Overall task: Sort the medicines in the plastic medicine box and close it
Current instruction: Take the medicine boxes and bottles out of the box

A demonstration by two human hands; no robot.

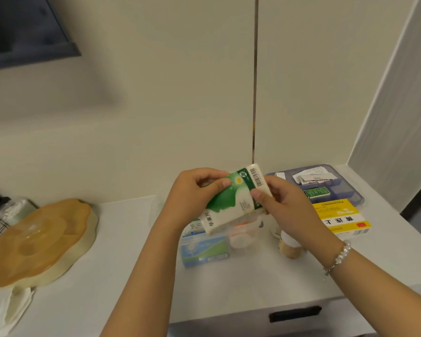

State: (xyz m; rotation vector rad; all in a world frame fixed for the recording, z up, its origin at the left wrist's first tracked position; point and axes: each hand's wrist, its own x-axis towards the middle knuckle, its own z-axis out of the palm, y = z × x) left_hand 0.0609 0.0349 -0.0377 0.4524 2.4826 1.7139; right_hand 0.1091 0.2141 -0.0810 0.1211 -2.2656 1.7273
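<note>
Both hands hold a green-and-white medicine carton [231,203] tilted above the counter. My left hand [195,193] grips its left side, my right hand [280,203] pinches its right edge. Under it stands the clear plastic medicine box [243,249], open, with a blue-green carton [204,251] and an orange-capped item [241,235] inside. A yellow medicine box [340,216] lies to the right. A beige bottle [289,248] stands partly hidden behind my right wrist.
A bluish transparent tray or lid [350,193] with paper leaflets and a small green box [317,192] sits at the back right. A lotus-shaped amber-lidded dish [39,242] is at the left, white tissue [12,310] below it. The counter's front edge has a drawer handle [294,313].
</note>
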